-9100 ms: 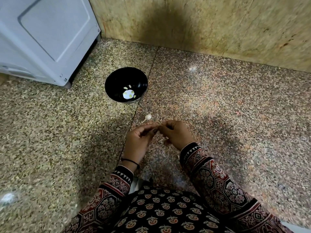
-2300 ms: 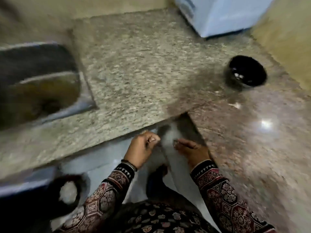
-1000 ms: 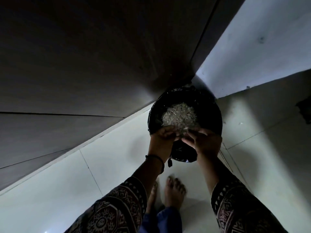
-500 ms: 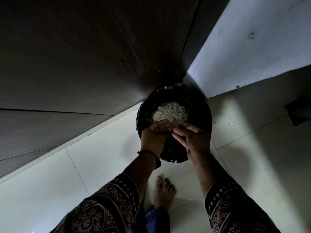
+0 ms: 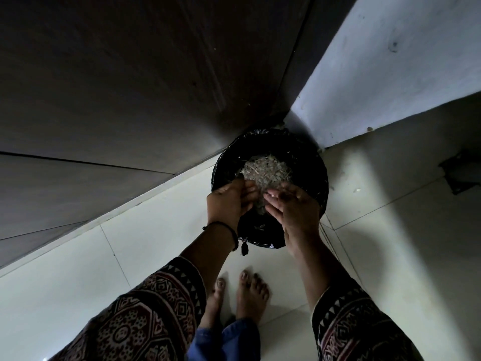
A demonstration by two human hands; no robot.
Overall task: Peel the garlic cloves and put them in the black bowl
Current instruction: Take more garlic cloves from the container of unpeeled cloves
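Observation:
Neither the black bowl nor any garlic clove is in view. I stand over a round bin lined with a black bag [image 5: 316, 162], set on the floor in a corner. A pile of pale, dry scraps [image 5: 268, 169] lies inside it. My left hand [image 5: 229, 201] and my right hand [image 5: 292, 208] hover side by side over the near part of the bin, palms turned toward each other. The fingers of both are loosely straight and I see nothing held in either. The hands hide the near part of the pile.
A dark wooden panel [image 5: 130, 87] rises on the left and a pale wall [image 5: 390, 74] on the right, meeting behind the bin. The floor is light tile [image 5: 143, 243]. My bare feet [image 5: 242, 293] stand just short of the bin.
Earlier I was at the stone counter with the black bowl. During the last second my hands have stayed over the bin, and their fingers have loosened and drawn slightly apart.

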